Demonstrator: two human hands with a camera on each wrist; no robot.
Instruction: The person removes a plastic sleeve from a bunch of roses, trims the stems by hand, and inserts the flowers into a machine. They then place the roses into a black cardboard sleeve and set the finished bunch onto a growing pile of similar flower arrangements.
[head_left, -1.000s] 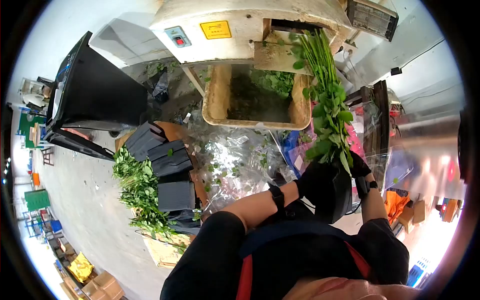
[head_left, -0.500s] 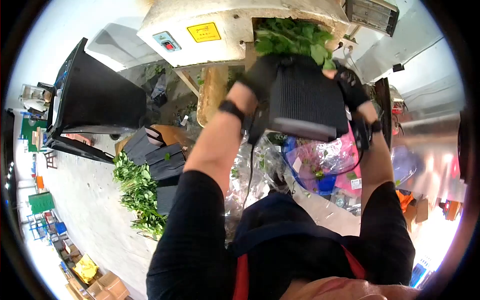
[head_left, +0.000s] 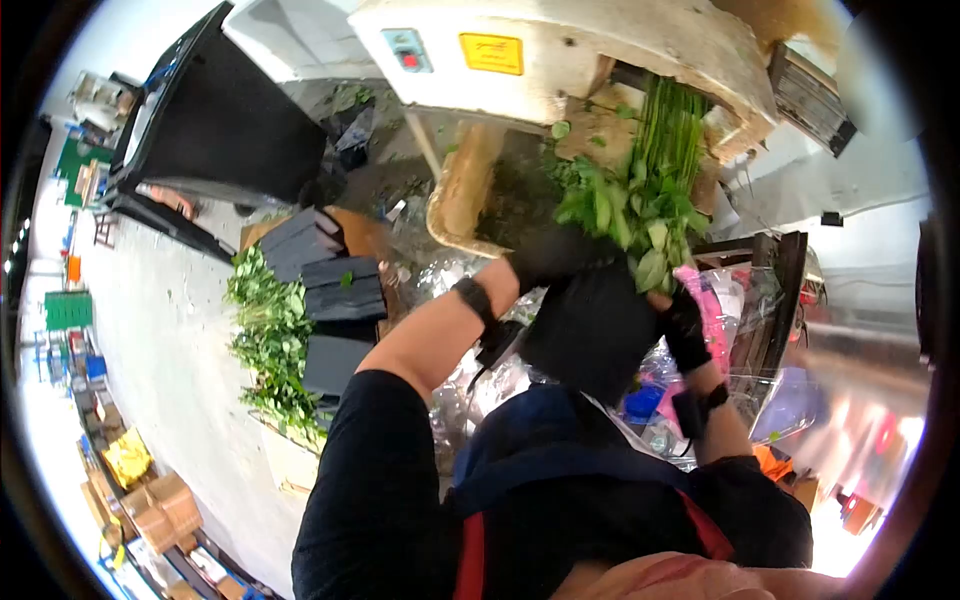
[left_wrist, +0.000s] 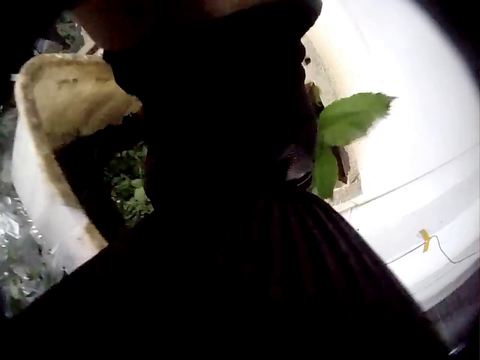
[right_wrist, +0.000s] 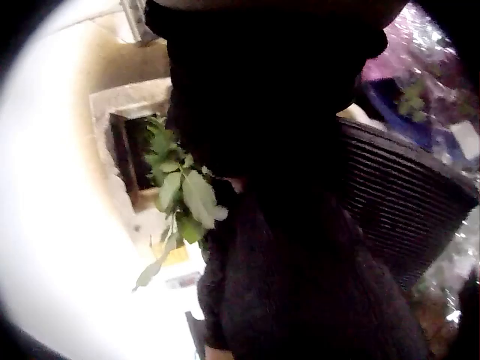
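Note:
Both black-gloved hands hold a bunch of green leafy stems (head_left: 665, 140), whose near end is wrapped in a black corrugated sleeve (head_left: 580, 330). My left hand (head_left: 565, 257) grips the sleeve's left side, close under the leaves. On the right side, my right hand (head_left: 684, 322) grips it with bare fingertips by the leaves. The cut ends point away, at the opening (head_left: 625, 80) in a worn white machine (head_left: 560, 60). In the right wrist view the ribbed sleeve (right_wrist: 405, 195) spreads behind the dark glove, and leaves (right_wrist: 184, 191) hang before the opening. Whatever the sleeve encloses is hidden.
A stained tub (head_left: 455, 200) stands below the machine. Crumpled clear plastic (head_left: 440, 290) lies on the floor. Several black-wrapped bunches (head_left: 340, 295) with leafy stems (head_left: 270, 340) lie at the left, near a black bin (head_left: 230, 130). A dark frame (head_left: 775, 300) stands right.
The bunch went from upright at the machine's right, to leaves pushed up against the opening, and is now drawn back toward the body with its bare stems showing. Both hands moved with it.

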